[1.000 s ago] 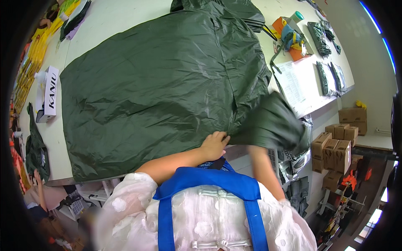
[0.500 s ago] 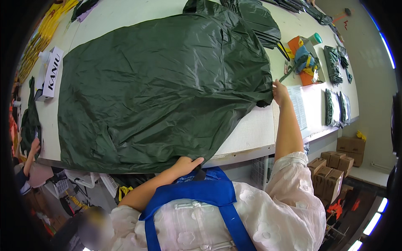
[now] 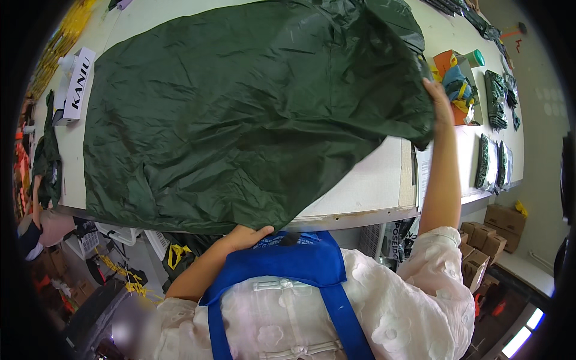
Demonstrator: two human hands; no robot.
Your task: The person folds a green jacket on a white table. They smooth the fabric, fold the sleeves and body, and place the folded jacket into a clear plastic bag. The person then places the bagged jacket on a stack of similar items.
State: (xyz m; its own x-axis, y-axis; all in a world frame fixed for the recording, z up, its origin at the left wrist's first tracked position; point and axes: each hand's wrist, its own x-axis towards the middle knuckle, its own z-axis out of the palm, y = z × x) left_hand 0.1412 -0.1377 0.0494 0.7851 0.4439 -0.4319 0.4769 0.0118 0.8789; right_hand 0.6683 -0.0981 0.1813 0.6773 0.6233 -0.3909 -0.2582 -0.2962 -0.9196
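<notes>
A large dark green garment of shiny, thin waterproof fabric [image 3: 228, 114] lies spread and wrinkled over the white table [image 3: 366, 180]. Its near edge hangs slightly over the table's front. There my left hand [image 3: 247, 236] pinches the edge, thumb on top and fingers partly hidden under the cloth. My right arm is stretched far forward. At the garment's bunched right end, my right hand [image 3: 439, 99] grips the fabric and lifts it somewhat; some of its fingers are hidden by the cloth.
A white box [image 3: 79, 84] stands at the left. On the right are an orange box with coloured bits [image 3: 459, 90], a green cup [image 3: 475, 58], packed green bundles [image 3: 487, 162] and a paper sheet [image 3: 423, 171]. Another person's arm [image 3: 37, 198] works far left. Cartons [image 3: 480, 243] stand lower right.
My right hand has moved right and forward, drawing the garment's right end with it over part of the paper sheet. My left hand stays on the near edge. The view has shifted slightly.
</notes>
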